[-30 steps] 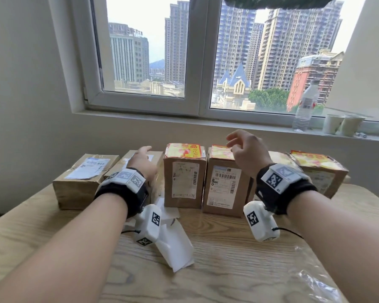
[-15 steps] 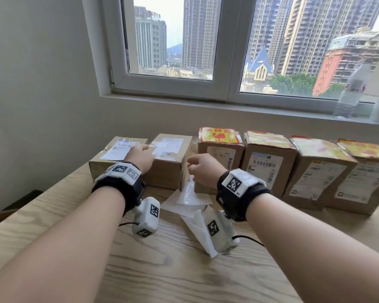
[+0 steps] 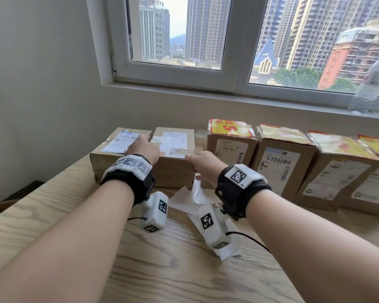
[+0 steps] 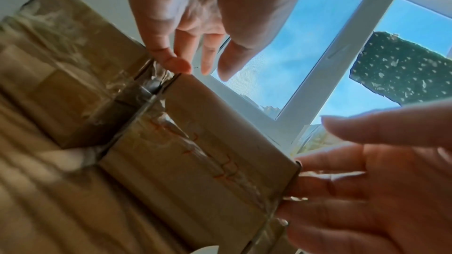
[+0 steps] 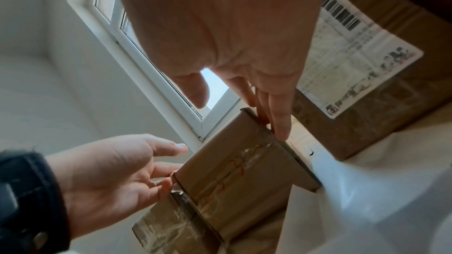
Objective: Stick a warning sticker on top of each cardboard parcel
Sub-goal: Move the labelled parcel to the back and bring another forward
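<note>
Fingers [image 4: 181,65] of my left hand [image 3: 143,147] and right hand [image 3: 204,164] lie straight against either side of the second parcel [image 3: 173,158], grasping nothing. It sits on the surface [image 3: 184,270], leftward in the row.

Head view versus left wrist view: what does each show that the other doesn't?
Only the head view shows the row of parcels, four with yellow-red warning stickers on top, and backing paper on the table. Only the left wrist view shows the parcel's taped front face with red scribbles and the fingers straight against its edges. Both show the left hand and right hand flanking the second parcel.
</note>
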A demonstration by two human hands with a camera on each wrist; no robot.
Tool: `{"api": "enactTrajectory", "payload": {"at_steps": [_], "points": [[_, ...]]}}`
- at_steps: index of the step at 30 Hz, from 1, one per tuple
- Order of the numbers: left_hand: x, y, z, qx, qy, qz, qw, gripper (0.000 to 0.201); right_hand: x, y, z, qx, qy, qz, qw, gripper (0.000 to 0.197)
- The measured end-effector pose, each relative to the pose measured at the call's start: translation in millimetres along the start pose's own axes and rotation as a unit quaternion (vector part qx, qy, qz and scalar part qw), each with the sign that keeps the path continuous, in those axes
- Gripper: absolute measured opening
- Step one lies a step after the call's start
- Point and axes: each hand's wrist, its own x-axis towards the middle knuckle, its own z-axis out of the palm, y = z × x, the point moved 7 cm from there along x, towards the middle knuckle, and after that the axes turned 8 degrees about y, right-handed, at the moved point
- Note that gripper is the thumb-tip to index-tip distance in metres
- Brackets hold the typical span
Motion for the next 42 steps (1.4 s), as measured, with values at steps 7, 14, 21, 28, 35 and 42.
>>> {"api": "enactTrajectory", "payload": {"at_steps": [7,14,21,28,35,42], "points": [[-18.0,-5.3,-11.8,0.029,0.032,0.003,0.999,0.026,-15.7,-4.0,3.6,-0.041,0.005,0.013,0.999,0.021],[-44.0,1.5,-55.0,-0.059,0.085,-0.016,0.995,0.045,-43.2,-31.7,-8.1,0.023,0.021,-0.043,0.999,0.021],[-71.0,17.2,-99.3,-0.114,0.11,0.003,0.987,0.05,-90.9,-61.9,-34.3,0.04,0.042,-0.1,0.993,0.03],[-102.6,23.3,-126.8,-0.179,0.105,-0.006,0.978,0.062,-128.4,-70.7,-57.8,0.073,0.07,-0.121,0.988,0.038],[-136.9,53.5,-131.5,-0.287,0.033,-0.001,0.957,0.076,-156.5,-64.6,-101.7,0.086,0.148,-0.135,0.976,0.045],[-180.1,101.5,-102.3,-0.285,-0.085,0.051,0.953,0.068,-185.9,-30.0,-160.4,0.129,0.184,-0.098,0.969,0.055]]}}
